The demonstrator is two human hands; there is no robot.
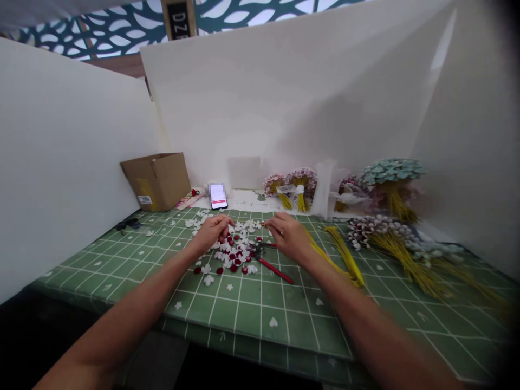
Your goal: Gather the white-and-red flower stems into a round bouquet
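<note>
My left hand (pixel 212 234) is closed with its fingers curled above the left part of a scattered pile of white flower-shaped pieces (pixel 227 253). What its fingers hold, if anything, is hidden. On the other side of the pile, my right hand (pixel 287 234) pinches with thumb and fingertips. A tiny reddish spot shows at those fingertips, too small to name. Dark red round pieces (pixel 220 271) lie mixed among the white ones. Between the hands and nearer to me, pliers with red handles (pixel 277 271) rest on the green checked tablecloth (pixel 244 314).
Yellow stems (pixel 345 254) lie right of my right hand. Beyond them is a bunch of white-and-purple flowers (pixel 382 230). A blue-green bouquet (pixel 392 172) and pink bunches (pixel 301 179) stand along the back wall. A lit phone (pixel 218 196) and a cardboard box (pixel 158 181) stand back left.
</note>
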